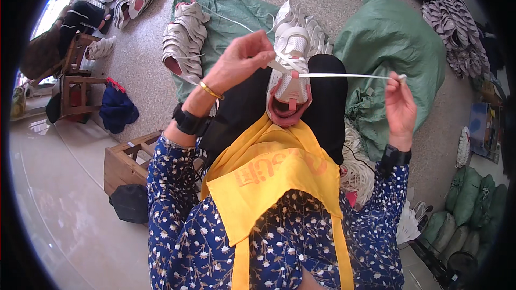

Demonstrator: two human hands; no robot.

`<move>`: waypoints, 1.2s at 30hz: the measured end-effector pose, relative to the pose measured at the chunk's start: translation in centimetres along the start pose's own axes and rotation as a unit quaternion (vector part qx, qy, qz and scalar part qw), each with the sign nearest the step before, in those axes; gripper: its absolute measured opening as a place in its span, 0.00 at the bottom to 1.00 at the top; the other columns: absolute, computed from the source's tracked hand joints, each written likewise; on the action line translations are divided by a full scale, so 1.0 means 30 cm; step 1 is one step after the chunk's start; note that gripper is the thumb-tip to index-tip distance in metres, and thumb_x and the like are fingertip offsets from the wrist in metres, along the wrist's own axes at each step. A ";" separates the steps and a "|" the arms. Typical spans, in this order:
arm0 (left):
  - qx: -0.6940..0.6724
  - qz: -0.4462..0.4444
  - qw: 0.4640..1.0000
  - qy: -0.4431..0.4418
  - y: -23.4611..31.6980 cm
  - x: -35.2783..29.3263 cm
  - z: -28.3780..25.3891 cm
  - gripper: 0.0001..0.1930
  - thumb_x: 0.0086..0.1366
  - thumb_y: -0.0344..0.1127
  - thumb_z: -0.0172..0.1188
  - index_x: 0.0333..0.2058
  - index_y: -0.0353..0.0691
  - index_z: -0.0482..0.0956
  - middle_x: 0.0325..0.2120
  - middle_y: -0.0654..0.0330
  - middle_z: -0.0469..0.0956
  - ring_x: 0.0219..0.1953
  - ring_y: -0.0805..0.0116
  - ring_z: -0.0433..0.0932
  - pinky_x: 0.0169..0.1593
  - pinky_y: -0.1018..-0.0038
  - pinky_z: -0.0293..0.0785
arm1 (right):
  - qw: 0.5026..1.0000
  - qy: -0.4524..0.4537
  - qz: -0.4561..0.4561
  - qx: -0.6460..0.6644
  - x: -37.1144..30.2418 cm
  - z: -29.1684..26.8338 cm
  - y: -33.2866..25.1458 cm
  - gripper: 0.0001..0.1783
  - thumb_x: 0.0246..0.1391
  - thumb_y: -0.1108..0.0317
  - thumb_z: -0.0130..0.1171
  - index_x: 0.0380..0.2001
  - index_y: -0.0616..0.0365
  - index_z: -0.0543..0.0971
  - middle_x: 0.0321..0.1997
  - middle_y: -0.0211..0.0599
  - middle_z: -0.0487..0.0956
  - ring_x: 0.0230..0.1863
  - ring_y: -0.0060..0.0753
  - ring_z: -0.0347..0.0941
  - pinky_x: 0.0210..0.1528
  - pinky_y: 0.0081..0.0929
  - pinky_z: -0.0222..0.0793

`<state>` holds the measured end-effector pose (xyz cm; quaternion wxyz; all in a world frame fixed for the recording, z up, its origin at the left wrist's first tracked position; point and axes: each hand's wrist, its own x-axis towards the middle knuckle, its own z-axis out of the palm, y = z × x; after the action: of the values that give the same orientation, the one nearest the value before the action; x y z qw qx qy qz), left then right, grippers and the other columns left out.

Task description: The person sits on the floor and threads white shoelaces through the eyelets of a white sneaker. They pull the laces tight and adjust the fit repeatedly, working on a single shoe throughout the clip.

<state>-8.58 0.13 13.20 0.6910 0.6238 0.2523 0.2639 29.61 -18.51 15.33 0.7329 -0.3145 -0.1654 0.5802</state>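
A white sneaker upper (283,88) with pink lining rests between my knees, its pink opening toward me. White lace crosses its front part. My left hand (244,56) is closed, with white lace at its fingertips just left of the shoe. From the shoe, a white shoelace (344,75) runs taut to the right. Its far end is pinched in the fingers of my right hand (400,107), held out beside my right knee. A yellow apron (269,182) lies over my lap, partly touching the shoe's heel.
Stacked shoe uppers (184,40) lie on a green sheet (228,8); more sit behind my shoe. A bulky green sack (398,37) stands to the right, near a bundle of white laces (357,166). Left are a wooden stool (123,164) and another person's leg (80,24).
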 end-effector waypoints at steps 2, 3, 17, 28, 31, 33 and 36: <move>0.062 -0.003 0.998 0.003 -0.066 0.003 0.023 0.06 0.71 0.32 0.61 0.35 0.38 0.75 0.28 0.73 0.72 0.31 0.84 0.68 0.36 0.83 0.66 | 0.999 -0.004 -0.006 0.045 -0.044 -0.087 -0.068 0.11 0.69 0.76 0.52 0.51 0.70 0.72 0.49 0.46 0.74 0.45 0.30 0.73 0.51 0.25 0.75; 0.093 -0.004 0.996 0.002 -0.083 0.009 0.034 0.06 0.71 0.31 0.61 0.35 0.38 0.74 0.28 0.73 0.72 0.30 0.83 0.68 0.35 0.83 0.66 | 0.998 0.025 -0.017 0.047 -0.073 -0.137 -0.101 0.10 0.69 0.76 0.52 0.50 0.70 0.72 0.47 0.45 0.73 0.44 0.30 0.71 0.51 0.25 0.74; 0.365 0.152 0.917 0.041 -0.065 0.067 0.132 0.10 0.57 0.21 0.56 0.38 0.38 0.73 0.36 0.49 0.71 0.43 0.45 0.75 0.45 0.56 0.73 | 0.974 0.224 -0.042 -0.012 -0.352 -0.559 -0.135 0.09 0.69 0.76 0.52 0.48 0.70 0.72 0.44 0.41 0.75 0.39 0.27 0.71 0.44 0.23 0.73; 0.286 0.095 0.951 -0.074 0.021 0.077 0.111 0.06 0.59 0.26 0.60 0.34 0.37 0.73 0.28 0.60 0.77 0.33 0.65 0.78 0.42 0.70 0.74 | 0.859 0.207 0.064 -0.464 -0.249 -0.321 0.105 0.14 0.65 0.69 0.61 0.51 0.63 0.77 0.49 0.35 0.82 0.35 0.21 0.79 0.37 0.19 0.76; 0.228 0.056 0.969 -0.076 0.032 0.077 0.112 0.05 0.60 0.26 0.59 0.34 0.37 0.73 0.28 0.62 0.78 0.33 0.72 0.78 0.43 0.74 0.74 | 0.839 0.128 0.003 -0.529 -0.164 -0.166 0.180 0.12 0.64 0.73 0.61 0.50 0.62 0.80 0.43 0.32 0.83 0.34 0.18 0.79 0.35 0.17 0.76; 0.214 0.059 0.972 -0.076 0.036 0.080 0.117 0.04 0.61 0.26 0.59 0.34 0.36 0.74 0.28 0.63 0.78 0.33 0.74 0.77 0.44 0.74 0.74 | 0.845 0.063 -0.004 -0.531 -0.101 0.002 0.220 0.11 0.64 0.73 0.61 0.49 0.62 0.81 0.38 0.30 0.84 0.32 0.18 0.79 0.34 0.18 0.76; 0.210 0.071 0.972 -0.080 0.064 0.070 0.131 0.04 0.63 0.26 0.60 0.35 0.36 0.74 0.28 0.65 0.78 0.34 0.76 0.76 0.44 0.75 0.73 | 0.861 -0.021 0.002 -0.509 -0.016 0.206 0.304 0.11 0.65 0.72 0.61 0.49 0.62 0.82 0.33 0.28 0.83 0.31 0.16 0.79 0.34 0.17 0.76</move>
<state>-4.46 -1.15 15.45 0.5422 0.7904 0.2005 0.2026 18.93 -16.14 14.05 0.4662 -0.6315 -0.4526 0.4230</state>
